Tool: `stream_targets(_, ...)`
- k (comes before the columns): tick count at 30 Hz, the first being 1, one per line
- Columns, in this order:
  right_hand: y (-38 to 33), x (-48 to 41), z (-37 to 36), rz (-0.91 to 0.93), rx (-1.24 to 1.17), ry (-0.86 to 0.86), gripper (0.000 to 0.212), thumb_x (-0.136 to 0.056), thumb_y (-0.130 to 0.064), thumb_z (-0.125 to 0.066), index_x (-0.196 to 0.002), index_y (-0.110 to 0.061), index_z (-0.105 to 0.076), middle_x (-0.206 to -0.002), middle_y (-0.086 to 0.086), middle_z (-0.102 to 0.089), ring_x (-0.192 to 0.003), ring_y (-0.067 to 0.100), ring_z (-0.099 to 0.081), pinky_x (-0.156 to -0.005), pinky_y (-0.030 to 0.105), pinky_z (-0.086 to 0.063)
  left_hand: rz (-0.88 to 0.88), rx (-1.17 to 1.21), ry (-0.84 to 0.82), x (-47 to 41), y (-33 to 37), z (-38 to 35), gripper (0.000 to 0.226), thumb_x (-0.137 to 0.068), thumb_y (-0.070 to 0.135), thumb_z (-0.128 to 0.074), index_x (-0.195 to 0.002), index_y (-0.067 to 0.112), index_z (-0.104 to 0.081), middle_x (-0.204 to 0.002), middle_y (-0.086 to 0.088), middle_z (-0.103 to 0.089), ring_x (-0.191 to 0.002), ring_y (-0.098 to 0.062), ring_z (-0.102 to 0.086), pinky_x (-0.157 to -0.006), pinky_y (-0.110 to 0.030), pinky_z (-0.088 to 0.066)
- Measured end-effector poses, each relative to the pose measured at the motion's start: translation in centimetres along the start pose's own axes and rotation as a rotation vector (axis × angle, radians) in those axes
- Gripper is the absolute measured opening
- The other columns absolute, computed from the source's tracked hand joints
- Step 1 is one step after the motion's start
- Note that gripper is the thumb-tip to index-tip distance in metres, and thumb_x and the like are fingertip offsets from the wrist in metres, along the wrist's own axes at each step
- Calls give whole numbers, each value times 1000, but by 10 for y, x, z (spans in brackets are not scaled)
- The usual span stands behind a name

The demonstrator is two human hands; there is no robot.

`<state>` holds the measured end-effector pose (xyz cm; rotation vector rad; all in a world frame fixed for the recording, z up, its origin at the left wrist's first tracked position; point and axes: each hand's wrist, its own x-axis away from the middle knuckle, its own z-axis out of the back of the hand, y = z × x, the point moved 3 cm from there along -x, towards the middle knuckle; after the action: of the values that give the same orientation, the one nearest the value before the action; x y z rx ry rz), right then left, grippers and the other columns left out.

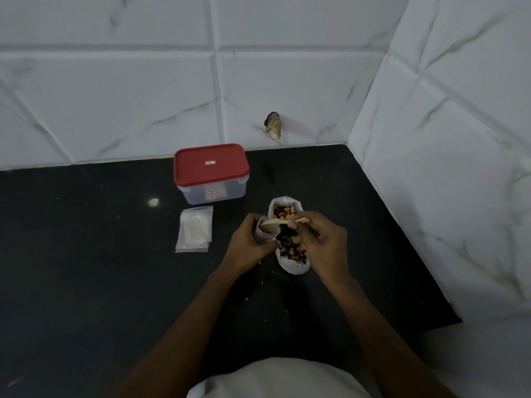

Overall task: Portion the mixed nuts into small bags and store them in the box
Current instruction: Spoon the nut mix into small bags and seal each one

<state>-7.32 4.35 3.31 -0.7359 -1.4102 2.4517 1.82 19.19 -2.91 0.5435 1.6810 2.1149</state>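
Note:
A white bag of mixed nuts [284, 211] lies open on the black counter [86, 282]. My left hand [247, 242] grips a small clear bag [265, 232] just left of it, mouth held open. My right hand [321, 242] holds a pale wooden spoon [283, 222] whose bowl reaches into the small bag's mouth. A few nuts show inside the small bag. A clear plastic box with a red lid [211, 172], closed, stands behind, near the wall.
A stack of empty small clear bags [195, 229] lies flat left of my hands. White marble-look tiled walls meet in a corner at the right. A chipped hole [273, 124] marks the back wall. Small crumbs dot the counter near my wrists.

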Motion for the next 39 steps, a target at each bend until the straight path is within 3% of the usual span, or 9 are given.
stream_targets(4, 12, -4, 11, -214, -132, 251, 5, -91, -23, -68, -87, -26, -68, -79, -4, -71, -61, 14, -68, -64, 33, -58, 5, -20, 18, 4, 2, 5, 42, -77, 13, -79, -108, 27, -54, -106, 8, -64, -97, 3, -62, -75, -13, -51)
stream_targets(10, 58, -4, 21, -401, 69, 314, 12, -91, -35, -67, -81, -28, -63, -73, -6, -69, -58, 9, -68, -65, 46, -60, -15, -83, 20, 13, 1, 8, 43, -76, 12, -79, -106, 28, -52, -102, 6, -64, -93, -1, -63, -76, -16, -52)
stream_targets(14, 67, -6, 19, -423, 137, 310, 16, -90, -41, -65, -77, -37, -58, -72, -8, -67, -65, 11, -68, -66, 46, -59, -31, -105, 20, 17, 0, 7, 43, -76, 9, -78, -107, 24, -51, -101, 4, -64, -93, 0, -63, -77, -13, -51)
stream_targets(22, 81, -8, 9, -482, 126, 303, 20, -92, -40, -64, -83, -22, -63, -71, -6, -68, -60, 12, -68, -65, 41, -59, 113, -88, -17, 15, -14, 7, 48, -78, 17, -78, -115, 29, -48, -110, 10, -60, -99, -5, -62, -80, -23, -52)
stream_targets(27, 97, -6, -1, -591, 22, 300, 23, -88, -43, -69, -83, -21, -67, -78, -6, -72, -69, 12, -71, -72, 43, -60, 213, 137, 39, 13, -17, 7, 53, -80, 21, -77, -123, 32, -47, -119, 8, -56, -109, -7, -56, -88, -28, -49)
stream_targets(34, 116, 3, -2, -777, 17, 178, 37, -82, -50, -72, -101, -18, -66, -96, -4, -67, -89, 15, -65, -80, 39, -57, 395, 389, 74, 10, -13, 11, 75, -74, 28, -79, -135, 33, -36, -125, 0, -48, -112, -21, -51, -85, -42, -54)
stream_targets(37, 113, 2, 4, -767, 106, 147, 49, -80, -56, -71, -111, -19, -62, -108, 0, -64, -91, 13, -61, -75, 31, -51, 421, 464, 53, 9, -12, 13, 90, -66, 39, -81, -140, 32, -31, -129, -4, -44, -113, -27, -49, -75, -41, -55)
stream_targets(39, 106, 1, 10, -681, 273, 169, 62, -80, -57, -71, -126, -18, -56, -125, 3, -54, -103, 15, -58, -78, 31, -49, 472, 557, 76, 9, -13, 13, 89, -65, 47, -77, -141, 31, -32, -132, -9, -42, -116, -32, -47, -79, -46, -54)
